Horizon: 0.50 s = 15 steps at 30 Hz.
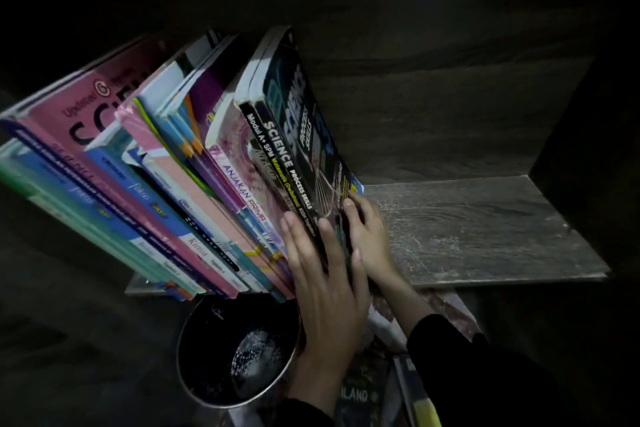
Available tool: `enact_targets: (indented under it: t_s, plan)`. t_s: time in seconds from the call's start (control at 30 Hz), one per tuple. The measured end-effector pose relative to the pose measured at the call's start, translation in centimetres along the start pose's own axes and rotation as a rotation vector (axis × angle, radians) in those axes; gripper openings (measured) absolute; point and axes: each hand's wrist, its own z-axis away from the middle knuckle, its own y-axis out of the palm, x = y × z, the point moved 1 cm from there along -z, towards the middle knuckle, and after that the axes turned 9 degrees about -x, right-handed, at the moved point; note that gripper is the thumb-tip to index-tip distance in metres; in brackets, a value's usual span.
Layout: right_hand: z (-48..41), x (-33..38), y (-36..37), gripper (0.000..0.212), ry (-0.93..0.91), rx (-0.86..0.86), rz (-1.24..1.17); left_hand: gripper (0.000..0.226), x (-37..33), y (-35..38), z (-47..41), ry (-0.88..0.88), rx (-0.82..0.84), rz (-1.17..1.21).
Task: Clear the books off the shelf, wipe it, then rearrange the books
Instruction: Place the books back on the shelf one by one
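Two black-spined workbooks close off the row of books (pixel 166 163) at its 3 o'clock end: "SCIENCE PROCESS SKILLS" (pixel 301 107) outermost, "Modul A+ SPM" (pixel 258 135) touching it on the 9 o'clock side. The rest of the row is thin softcovers in pink, blue, teal and purple, spines facing the camera, all leaning toward 9 o'clock and tops fanned apart. They stand on the shelf (pixel 485 229), a grey wood-grain board. Books fill its 9 o'clock half, bare board with pale streaks at 3 o'clock. Left hand (pixel 325 284) comes in from 6 o'clock, fingers (pixel 289 229) straight and spread, lying flat on the lower spines. Its thumb (pixel 356 256) sits on the cover side of the Science book, so the hand straddles that spine, not curled round it. Right hand (pixel 369 236), in a black sleeve (pixel 467 367), reaches in from 5 o'clock. Its fingertips (pixel 349 204) are only slightly bent, pressed against the Science cover near its bottom corner, motion-blurred. Metal bowl (pixel 197 350) with liquid sits below the shelf edge at 6 o'clock. More books (pixel 356 395) lie flat at 5 o'clock, too dark to read fully.
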Motion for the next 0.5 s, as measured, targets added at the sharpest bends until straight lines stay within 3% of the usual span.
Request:
enact_targets:
  t_s: [0.13,0.2,0.3,0.4,0.5]
  plan:
    - [1.2,-0.3,-1.0,0.035,0.054,0.006,-0.116,0.067,-1.2,-0.8,0.4,0.012,0.081,0.071]
    - [2.3,-0.2,-2.4,0.024,0.024,-0.084,-0.160,0.061,-1.6,-1.2,1.2,0.025,0.069,0.089]
    - [5.9,-1.0,-5.5,0.032,-0.089,-0.303,-0.209,0.040,-1.8,-2.0,4.4,-0.007,0.092,0.182]
    - [10.8,-5.0,-7.4,0.026,-0.165,-0.408,-0.110,0.026,-0.6,-1.7,10.1,-0.085,0.274,0.239]
    - [15.6,-11.7,-7.2,0.033,-0.012,-0.252,0.097,0.028,1.9,-0.5,16.8,-0.309,0.581,0.160]
